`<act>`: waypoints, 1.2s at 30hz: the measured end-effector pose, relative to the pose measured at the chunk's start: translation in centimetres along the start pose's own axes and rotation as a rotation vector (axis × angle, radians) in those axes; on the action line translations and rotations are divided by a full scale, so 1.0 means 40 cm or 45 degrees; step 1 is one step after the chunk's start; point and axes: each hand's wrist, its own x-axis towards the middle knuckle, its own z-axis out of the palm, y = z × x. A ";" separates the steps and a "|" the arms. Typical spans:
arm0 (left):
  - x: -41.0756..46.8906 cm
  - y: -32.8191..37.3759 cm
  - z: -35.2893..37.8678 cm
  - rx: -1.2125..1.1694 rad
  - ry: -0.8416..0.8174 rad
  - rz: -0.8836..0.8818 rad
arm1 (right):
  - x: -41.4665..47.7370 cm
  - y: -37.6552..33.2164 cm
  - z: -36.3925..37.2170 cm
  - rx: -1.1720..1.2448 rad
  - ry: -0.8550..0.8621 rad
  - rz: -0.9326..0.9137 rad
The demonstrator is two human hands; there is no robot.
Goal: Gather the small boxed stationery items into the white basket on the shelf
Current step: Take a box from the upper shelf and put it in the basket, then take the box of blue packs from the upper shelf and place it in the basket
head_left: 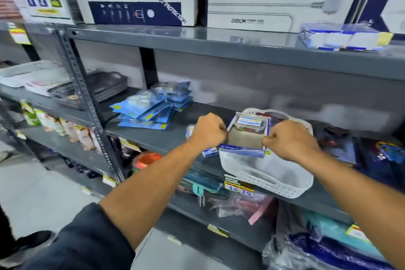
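Note:
A white perforated basket (pixel 269 178) sits at the front edge of the grey middle shelf (pixel 157 138). Over it I hold an open blue-and-white carton (pixel 242 150), which has brown cardboard inside. My left hand (pixel 209 130) is shut on the carton's left wall and my right hand (pixel 289 140) on its right wall. At the carton's far end lie small boxed items (pixel 249 121), white with blue stripes. Another small blue-and-white box (pixel 210 152) lies on the shelf just left of the basket, partly hidden by my left wrist.
A pile of blue blister packs (pixel 153 105) lies on the shelf to the left. A dark basket (pixel 105 85) stands further left. Large power-strip boxes (pixel 140 6) fill the top shelf. A shrink-wrapped pack (pixel 344 37) lies at top right. Price tags (pixel 238 186) hang below the basket.

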 end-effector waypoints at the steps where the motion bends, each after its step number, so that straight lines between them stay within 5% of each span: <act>1: 0.016 -0.005 0.022 0.028 -0.019 0.000 | 0.011 0.009 0.029 0.008 -0.013 0.034; 8: 0.111 -0.025 0.132 0.142 -0.176 -0.007 | 0.058 0.057 0.182 0.024 -0.150 0.242; 22: 0.133 -0.020 0.259 0.960 -0.251 0.194 | 0.071 0.064 0.290 -0.004 -0.349 0.272; 29: 0.076 0.057 0.178 0.517 -0.117 0.291 | 0.047 0.081 0.174 0.250 -0.200 0.182; 36: 0.028 0.256 -0.044 0.063 0.201 0.508 | -0.019 0.094 -0.114 0.384 0.207 -0.031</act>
